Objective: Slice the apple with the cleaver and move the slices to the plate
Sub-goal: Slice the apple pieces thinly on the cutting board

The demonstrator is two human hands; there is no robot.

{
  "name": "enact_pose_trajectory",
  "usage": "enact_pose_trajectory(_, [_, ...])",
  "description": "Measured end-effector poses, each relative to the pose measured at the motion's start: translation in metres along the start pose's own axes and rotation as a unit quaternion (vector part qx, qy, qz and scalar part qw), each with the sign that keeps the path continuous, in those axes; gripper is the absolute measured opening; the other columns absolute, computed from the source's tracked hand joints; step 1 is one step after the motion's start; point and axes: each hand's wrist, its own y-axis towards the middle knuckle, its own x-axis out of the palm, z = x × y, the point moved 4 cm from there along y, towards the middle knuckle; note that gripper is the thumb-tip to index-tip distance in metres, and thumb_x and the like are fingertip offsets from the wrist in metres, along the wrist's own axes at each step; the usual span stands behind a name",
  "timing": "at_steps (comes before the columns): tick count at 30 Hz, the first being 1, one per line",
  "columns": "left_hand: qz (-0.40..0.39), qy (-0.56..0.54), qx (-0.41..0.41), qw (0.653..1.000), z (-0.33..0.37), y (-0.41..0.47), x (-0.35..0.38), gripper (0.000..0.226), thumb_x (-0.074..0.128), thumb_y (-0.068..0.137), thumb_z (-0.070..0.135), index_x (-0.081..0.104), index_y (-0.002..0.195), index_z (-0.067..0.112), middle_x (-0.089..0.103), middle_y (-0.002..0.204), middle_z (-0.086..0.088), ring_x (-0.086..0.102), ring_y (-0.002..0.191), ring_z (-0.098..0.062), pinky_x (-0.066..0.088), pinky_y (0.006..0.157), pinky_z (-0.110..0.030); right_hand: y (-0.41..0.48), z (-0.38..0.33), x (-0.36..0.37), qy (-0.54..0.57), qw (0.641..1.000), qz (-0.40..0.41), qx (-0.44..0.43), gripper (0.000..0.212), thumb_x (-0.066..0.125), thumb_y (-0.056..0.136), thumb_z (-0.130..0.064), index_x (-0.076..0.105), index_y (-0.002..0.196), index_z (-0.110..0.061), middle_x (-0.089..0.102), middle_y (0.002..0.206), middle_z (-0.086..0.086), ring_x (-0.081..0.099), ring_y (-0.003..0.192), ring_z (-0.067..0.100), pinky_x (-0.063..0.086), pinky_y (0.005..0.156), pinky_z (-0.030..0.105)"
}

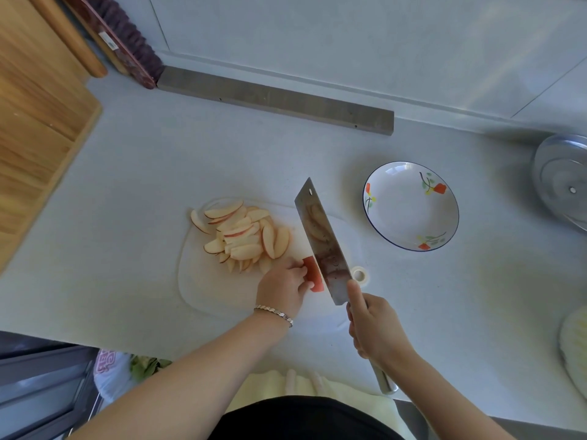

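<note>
A pile of several thin apple slices (243,235) lies on a pale translucent cutting mat (203,281). My left hand (282,287) pinches a small red-skinned apple piece (313,274) at the mat's near right. My right hand (376,328) grips the handle of the steel cleaver (320,239), forefinger along the blade's back. The blade stands edge-down right against the apple piece. A white plate (411,206) with red flower prints and a blue rim sits empty to the right of the mat.
A small roll of white tape (360,275) lies just right of the blade. A metal lid (563,179) sits at the far right, a grey bar (276,100) along the back wall. Wooden boards (35,115) lean at the left.
</note>
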Motion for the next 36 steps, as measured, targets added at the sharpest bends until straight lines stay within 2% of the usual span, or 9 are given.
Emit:
enact_pose_trajectory(6, [0.012,0.001,0.012,1.0,0.004,0.0,-0.003,0.031,0.053,0.091,0.026,0.063,0.117,0.013,0.054,0.128,0.003,0.052,0.117,-0.015,0.042,0.088,-0.025,0.001,0.0,0.01,-0.034,0.999,0.012,-0.013,0.053,0.028,0.089,-0.058,0.033,0.065,-0.012,0.029,0.055,0.005,0.026,0.048,0.016,0.028,0.057,0.033])
enact_pose_trajectory(12, [0.02,0.007,0.006,1.0,0.004,0.0,-0.004,0.03,0.053,0.091,0.027,0.064,0.117,0.014,0.055,0.128,0.004,0.054,0.115,-0.016,0.042,0.087,-0.025,-0.01,0.003,0.01,-0.086,0.996,0.018,-0.014,0.052,0.025,0.097,-0.048,0.035,0.063,-0.009,0.036,0.058,0.008,0.035,0.053,0.018,0.031,0.055,0.031])
enact_pose_trajectory(16, [0.014,0.016,0.005,1.0,0.003,0.001,-0.003,0.03,0.051,0.092,0.027,0.063,0.117,0.015,0.054,0.128,0.004,0.053,0.115,-0.016,0.042,0.087,-0.025,-0.001,-0.005,0.013,-0.109,0.993,0.023,-0.026,0.052,0.024,0.098,-0.046,0.033,0.062,-0.009,0.035,0.056,0.006,0.035,0.052,0.017,0.031,0.054,0.03])
enact_pose_trajectory(22, [0.018,0.014,0.006,1.0,0.004,0.0,-0.002,0.026,0.052,0.091,0.026,0.065,0.111,0.015,0.056,0.125,0.005,0.055,0.113,-0.016,0.043,0.083,-0.026,0.016,-0.003,0.022,-0.092,0.995,0.02,-0.022,0.051,0.025,0.098,-0.042,0.039,0.061,-0.011,0.041,0.054,0.004,0.04,0.051,0.016,0.032,0.05,0.027])
enact_pose_trajectory(24, [0.032,-0.012,0.004,0.999,0.005,-0.001,-0.003,0.026,0.054,0.09,0.022,0.066,0.111,0.012,0.058,0.124,0.002,0.055,0.113,-0.018,0.043,0.084,-0.025,0.017,0.0,0.021,-0.027,1.0,0.014,-0.008,0.051,0.028,0.098,-0.046,0.042,0.059,-0.015,0.041,0.05,0.001,0.039,0.045,0.014,0.034,0.049,0.027])
enact_pose_trajectory(27, [0.044,-0.041,0.008,0.998,0.004,-0.003,-0.002,0.029,0.057,0.088,0.016,0.064,0.115,0.007,0.058,0.125,-0.003,0.055,0.115,-0.02,0.042,0.09,-0.024,0.014,0.001,0.012,0.052,0.998,0.008,0.025,0.053,0.032,0.096,-0.05,0.04,0.06,-0.011,0.036,0.048,0.0,0.032,0.035,0.011,0.03,0.039,0.02])
enact_pose_trajectory(31, [0.056,-0.072,-0.011,0.996,-0.004,-0.004,0.006,0.027,0.064,0.082,0.006,0.068,0.108,0.003,0.062,0.119,-0.01,0.06,0.108,-0.028,0.045,0.088,-0.026,0.005,0.002,0.002,0.019,1.0,0.024,0.004,0.055,0.029,0.095,-0.054,0.034,0.059,-0.012,0.033,0.045,-0.001,0.03,0.036,0.011,0.029,0.043,0.024])
enact_pose_trajectory(34, [0.062,-0.086,-0.03,0.994,-0.004,-0.005,0.006,0.03,0.064,0.084,0.011,0.066,0.113,0.008,0.059,0.123,-0.004,0.058,0.111,-0.022,0.039,0.09,-0.018,0.001,0.0,0.003,-0.002,1.0,0.018,-0.008,0.055,0.029,0.091,-0.057,0.033,0.06,-0.011,0.032,0.047,0.001,0.03,0.041,0.015,0.03,0.048,0.028])
enact_pose_trajectory(36, [0.069,-0.087,-0.047,0.993,-0.005,-0.003,0.004,0.03,0.063,0.085,0.018,0.066,0.114,0.012,0.057,0.125,0.002,0.057,0.112,-0.017,0.04,0.091,-0.02,0.0,-0.003,0.006,-0.026,0.999,0.014,-0.019,0.056,0.027,0.085,-0.062,0.036,0.063,-0.011,0.035,0.054,0.007,0.033,0.049,0.019,0.031,0.054,0.032])
